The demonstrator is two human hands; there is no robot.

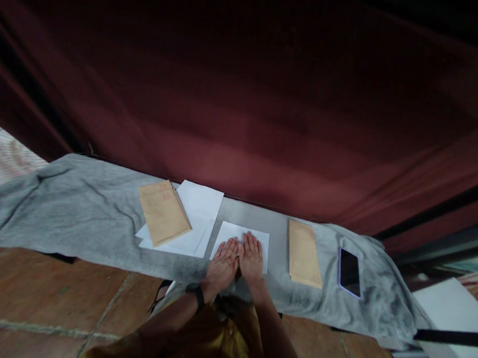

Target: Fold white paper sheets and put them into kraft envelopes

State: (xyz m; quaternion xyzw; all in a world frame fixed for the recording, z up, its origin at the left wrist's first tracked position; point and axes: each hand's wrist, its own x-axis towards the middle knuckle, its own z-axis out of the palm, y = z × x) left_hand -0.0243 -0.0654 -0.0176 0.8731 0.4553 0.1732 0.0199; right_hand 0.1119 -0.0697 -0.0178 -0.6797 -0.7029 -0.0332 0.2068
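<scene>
Flat on a sheet of white paper (pixel 229 230) rest both of my hands, side by side with the thumbs close together. My left hand (pixel 224 261), with a dark band on its wrist, presses the left part of the sheet, fingers stretched out. My right hand (pixel 251 257) lies flat on the right part, its fingers extended too. To the left, brown envelopes (pixel 164 215) lie across a loose pile of white sheets (pixel 202 206). A further stack of brown envelopes (pixel 305 254) lies to the right of my hands.
A grey cloth (pixel 91 211) covers the long narrow surface. A phone with a purple edge (pixel 350 272) lies on it at the right. Dark red fabric (pixel 242 135) rises behind the far edge. Below is a tiled floor (pixel 47 296). A white board (pixel 456 312) stands at the far right.
</scene>
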